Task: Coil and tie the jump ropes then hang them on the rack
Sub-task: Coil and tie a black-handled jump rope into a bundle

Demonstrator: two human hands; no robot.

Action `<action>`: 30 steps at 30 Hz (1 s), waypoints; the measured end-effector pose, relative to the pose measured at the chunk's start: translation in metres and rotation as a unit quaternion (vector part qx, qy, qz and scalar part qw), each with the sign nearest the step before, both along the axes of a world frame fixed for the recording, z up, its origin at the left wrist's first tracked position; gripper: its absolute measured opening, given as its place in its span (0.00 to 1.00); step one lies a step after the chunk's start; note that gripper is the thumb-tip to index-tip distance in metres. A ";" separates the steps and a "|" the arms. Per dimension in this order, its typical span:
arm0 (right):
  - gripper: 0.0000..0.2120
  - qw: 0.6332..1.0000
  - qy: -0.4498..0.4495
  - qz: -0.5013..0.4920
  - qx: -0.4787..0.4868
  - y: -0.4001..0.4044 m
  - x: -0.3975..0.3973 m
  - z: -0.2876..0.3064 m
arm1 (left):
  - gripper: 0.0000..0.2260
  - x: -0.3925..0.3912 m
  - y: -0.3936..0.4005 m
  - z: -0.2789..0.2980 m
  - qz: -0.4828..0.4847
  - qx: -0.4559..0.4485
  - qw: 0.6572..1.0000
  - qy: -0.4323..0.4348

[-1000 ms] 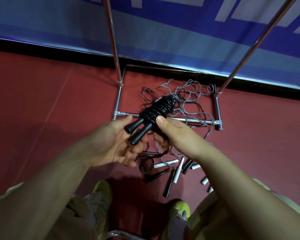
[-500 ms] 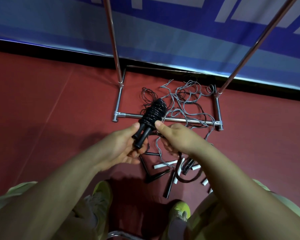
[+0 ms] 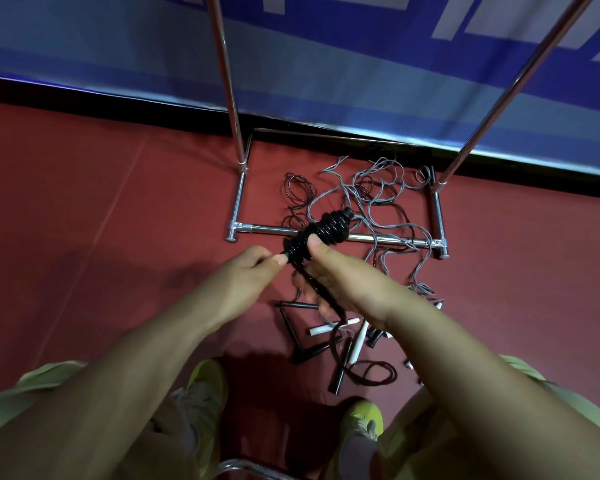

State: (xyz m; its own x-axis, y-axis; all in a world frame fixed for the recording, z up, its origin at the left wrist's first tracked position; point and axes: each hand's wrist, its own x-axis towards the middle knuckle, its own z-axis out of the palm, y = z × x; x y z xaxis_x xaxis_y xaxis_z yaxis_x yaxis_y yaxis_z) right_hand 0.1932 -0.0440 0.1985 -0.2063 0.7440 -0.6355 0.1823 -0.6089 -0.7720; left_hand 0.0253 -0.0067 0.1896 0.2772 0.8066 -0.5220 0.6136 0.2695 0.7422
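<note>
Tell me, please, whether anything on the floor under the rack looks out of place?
Yes: loose grey and black ropes lie tangled across the rack base bar, with handles scattered near the shoes, all uncoiled.

Dim, cool indoor light falls from above and behind the person, throwing a soft shadow on the red floor [image 3: 94, 237] left of the grip. Bright glints run along the chrome rack [image 3: 378, 239] just beyond it. Focus holds at the grip — slight softness nearer the camera. Wide-angle bending splays the rack's uprights outward — strongest toward the edges.
</note>
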 end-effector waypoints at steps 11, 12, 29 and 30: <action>0.24 0.992 -0.083 -0.032 0.091 0.000 -0.003 0.008 | 0.18 -0.002 -0.001 0.011 -0.017 0.008 0.999 -0.033; 0.23 0.991 -0.091 -0.027 0.097 0.000 -0.002 0.007 | 0.17 -0.002 -0.001 0.013 -0.024 -0.005 0.999 -0.038; 0.24 0.951 -0.194 0.088 0.225 -0.003 0.002 0.010 | 0.09 0.001 -0.007 0.028 -0.006 -0.283 0.923 -0.260; 0.23 0.949 -0.204 0.089 0.224 -0.002 0.001 0.010 | 0.08 0.002 -0.007 0.029 -0.014 -0.250 0.938 -0.238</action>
State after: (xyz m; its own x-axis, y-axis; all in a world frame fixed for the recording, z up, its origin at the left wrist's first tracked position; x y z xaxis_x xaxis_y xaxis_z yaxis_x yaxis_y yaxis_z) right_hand 0.1944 -0.0464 0.2089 -0.1597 0.9345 -0.3182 0.5905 -0.1678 -0.7894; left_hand 0.0277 -0.0142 0.2181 0.5919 0.4830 -0.6453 0.2561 0.6464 0.7187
